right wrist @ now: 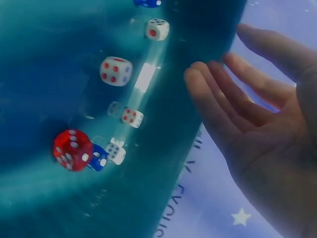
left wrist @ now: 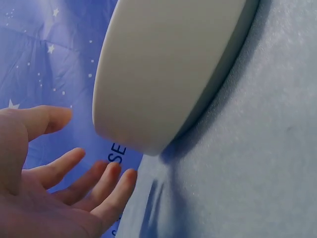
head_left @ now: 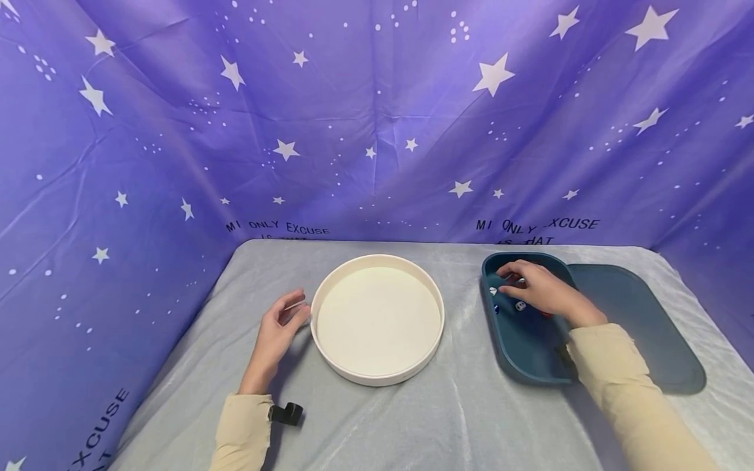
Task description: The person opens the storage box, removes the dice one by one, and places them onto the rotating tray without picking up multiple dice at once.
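Note:
Beside the round white tray [head_left: 371, 381] is my left hand [head_left: 279, 331], its fingers loosely bent and holding nothing. The left wrist view shows a gap between the fingertips and the tray's outer wall [left wrist: 158, 64]. My right hand [head_left: 542, 289] reaches over a dark teal box [head_left: 524, 350] with rounded corners. Several dice lie on the box floor, among them a large white die [right wrist: 116, 72], a red die [right wrist: 73, 150] and a blue die [right wrist: 97, 158]. The right fingers are relaxed and apart from these dice, with nothing visible between them.
A flat teal lid [head_left: 648, 327] lies to the right of the box, partly behind the right forearm. Grey cloth [head_left: 412, 425] covers the table. Purple curtains [head_left: 377, 118] with white stars hang behind and at both sides. A black strap [head_left: 287, 413] is on the left wrist.

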`<state>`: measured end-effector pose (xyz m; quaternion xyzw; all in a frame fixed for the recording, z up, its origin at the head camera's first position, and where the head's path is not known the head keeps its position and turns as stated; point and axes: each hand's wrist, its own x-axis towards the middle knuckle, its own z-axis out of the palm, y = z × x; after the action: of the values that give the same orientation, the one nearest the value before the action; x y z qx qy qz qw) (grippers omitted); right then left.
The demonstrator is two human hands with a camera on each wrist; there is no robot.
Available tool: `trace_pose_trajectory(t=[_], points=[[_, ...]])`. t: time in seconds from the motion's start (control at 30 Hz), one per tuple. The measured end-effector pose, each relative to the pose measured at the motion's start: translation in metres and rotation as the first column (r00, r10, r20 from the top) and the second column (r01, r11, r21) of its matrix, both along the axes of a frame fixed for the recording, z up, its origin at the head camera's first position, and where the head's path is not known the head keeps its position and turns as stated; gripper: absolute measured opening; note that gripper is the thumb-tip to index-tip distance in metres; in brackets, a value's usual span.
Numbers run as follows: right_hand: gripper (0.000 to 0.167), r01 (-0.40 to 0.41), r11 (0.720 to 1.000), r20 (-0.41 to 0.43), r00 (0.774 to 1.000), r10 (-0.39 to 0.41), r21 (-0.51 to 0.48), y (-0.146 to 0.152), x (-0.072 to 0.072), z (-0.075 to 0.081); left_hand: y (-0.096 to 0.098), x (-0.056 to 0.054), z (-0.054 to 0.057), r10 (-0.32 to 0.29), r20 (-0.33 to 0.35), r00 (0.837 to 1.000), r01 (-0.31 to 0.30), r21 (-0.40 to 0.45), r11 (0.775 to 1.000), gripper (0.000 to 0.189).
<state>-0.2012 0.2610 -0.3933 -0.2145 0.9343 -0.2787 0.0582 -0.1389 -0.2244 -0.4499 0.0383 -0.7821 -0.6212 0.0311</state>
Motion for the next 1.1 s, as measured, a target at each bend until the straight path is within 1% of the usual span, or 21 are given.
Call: trace_pose_trajectory(t=[0.23, 0.37, 0.5, 0.73, 0.87, 1.1], points=[[0.035, -0.004, 1.000, 0.070, 0.998, 0.003, 0.017, 0.000, -0.010, -0.008, -0.003, 0.001, -0.005, -0.065, 0.064, 0.996, 0.061, 0.061, 0.996, 0.052], [0.032, -0.010, 1.000, 0.077, 0.997, 0.009, 0.019, -0.001, -0.016, -0.015, -0.004, 0.001, -0.008, -0.102, 0.091, 0.991, 0.093, 0.095, 0.991, 0.052], [0.027, -0.011, 1.000, 0.077, 0.997, 0.009, 0.024, -0.001, -0.022, -0.023, -0.004, 0.001, -0.012, -0.117, 0.112, 0.987, 0.103, 0.123, 0.987, 0.052], [0.022, 0.008, 0.999, 0.082, 0.997, -0.011, 0.035, 0.003, -0.028, -0.032, -0.003, 0.002, -0.017, -0.133, 0.113, 0.985, 0.113, 0.169, 0.979, 0.053], [0.020, 0.012, 1.000, 0.076, 0.997, -0.013, 0.021, 0.004, -0.029, -0.035, -0.004, 0.001, -0.020, -0.136, 0.119, 0.984, 0.113, 0.182, 0.977, 0.053], [0.014, 0.017, 1.000, 0.051, 0.999, -0.017, -0.001, 0.003, -0.032, -0.040, -0.006, 0.001, -0.020, -0.142, 0.102, 0.985, 0.117, 0.215, 0.970, 0.054]])
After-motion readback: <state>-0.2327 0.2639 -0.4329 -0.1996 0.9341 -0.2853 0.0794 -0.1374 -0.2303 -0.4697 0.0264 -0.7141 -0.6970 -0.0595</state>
